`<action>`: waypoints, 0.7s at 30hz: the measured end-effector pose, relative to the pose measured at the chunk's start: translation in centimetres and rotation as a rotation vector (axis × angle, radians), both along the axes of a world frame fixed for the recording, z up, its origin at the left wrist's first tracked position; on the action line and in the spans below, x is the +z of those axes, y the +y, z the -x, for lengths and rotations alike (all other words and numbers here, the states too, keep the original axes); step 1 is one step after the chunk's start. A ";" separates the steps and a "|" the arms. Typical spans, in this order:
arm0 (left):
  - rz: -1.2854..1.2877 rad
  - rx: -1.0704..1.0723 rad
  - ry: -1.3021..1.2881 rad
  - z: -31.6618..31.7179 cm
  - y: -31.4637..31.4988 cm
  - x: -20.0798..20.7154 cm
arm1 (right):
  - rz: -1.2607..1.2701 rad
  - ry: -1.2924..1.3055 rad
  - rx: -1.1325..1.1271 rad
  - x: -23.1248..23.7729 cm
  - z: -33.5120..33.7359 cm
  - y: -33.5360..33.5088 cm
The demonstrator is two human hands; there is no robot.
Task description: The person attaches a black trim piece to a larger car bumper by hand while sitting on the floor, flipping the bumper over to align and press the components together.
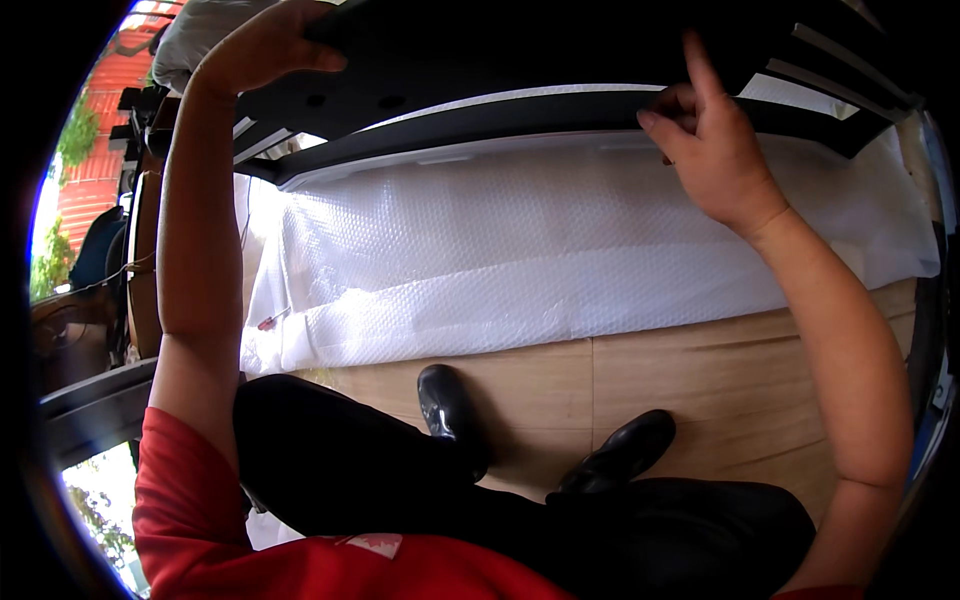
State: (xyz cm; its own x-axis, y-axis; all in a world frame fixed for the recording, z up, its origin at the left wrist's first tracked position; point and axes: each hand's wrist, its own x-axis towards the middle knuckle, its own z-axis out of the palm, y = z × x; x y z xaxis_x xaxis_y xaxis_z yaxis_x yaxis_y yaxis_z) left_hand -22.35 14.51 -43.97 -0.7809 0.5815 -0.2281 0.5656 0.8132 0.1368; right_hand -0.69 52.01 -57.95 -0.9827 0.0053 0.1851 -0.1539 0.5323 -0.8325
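A wide black panel [560, 45] spans the top of the view, with two round holes near its lower left. At its left end is my left hand [275, 45], closed over the panel with the thumb lying on its dark face. The other fingers of that hand are partly hidden. Farther right, my right hand [715, 145] points its index finger up against the panel, thumb out and the remaining fingers curled. Nothing shows between them. Below the panel runs a black frame bar [480, 128], with white bubble wrap [520, 230] spread beneath it.
My black boots [447, 410] stand on the tan tiled floor [540, 385], just short of the bubble wrap. Pale slats [845, 75] show at the upper right. A grey covered bundle [200, 40] sits at the upper left, and a dark rail [95, 400] lies at my left.
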 end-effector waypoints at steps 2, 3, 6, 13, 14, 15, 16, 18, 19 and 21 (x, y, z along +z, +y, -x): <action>0.009 -0.012 0.053 -0.5 0.8 0.1 | 0.098 -0.129 -0.026 0.4 -0.2 -0.3; 0.061 0.004 -0.009 -2.6 2.2 2.3 | 0.094 -0.125 -0.021 0.7 -0.1 -0.6; 0.087 -0.023 -0.092 -3.4 3.7 2.3 | -0.094 -0.059 -0.014 -0.4 -0.1 0.9; 0.192 -0.002 0.039 -2.9 4.1 2.7 | -0.323 0.065 -0.035 0.8 0.5 1.5; 0.189 0.008 0.046 -3.1 3.9 2.9 | -0.342 0.103 -0.083 1.3 0.7 1.5; 0.167 0.047 -0.029 -3.3 3.5 3.1 | -0.359 0.144 -0.131 1.9 0.9 1.6; 0.130 0.068 -0.099 -3.0 3.7 2.7 | -0.463 0.325 -0.143 2.4 1.2 2.5; 0.132 0.027 -0.041 -3.3 4.3 2.1 | -0.777 0.683 -0.239 4.0 1.8 5.1; 0.152 0.006 -0.001 -3.7 4.3 2.3 | -0.920 0.782 -0.327 5.2 2.4 6.3; 0.110 0.058 -0.083 -3.9 5.1 2.7 | -1.197 0.781 -0.449 7.3 4.1 9.9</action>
State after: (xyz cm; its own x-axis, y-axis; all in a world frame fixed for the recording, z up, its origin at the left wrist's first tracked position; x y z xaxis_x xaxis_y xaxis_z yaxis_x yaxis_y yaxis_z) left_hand -18.49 19.65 -41.29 -0.7884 0.5039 -0.3529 0.5078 0.8569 0.0891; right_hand -4.75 61.87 -50.66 -0.5942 -0.2582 0.7617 0.0148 0.9434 0.3314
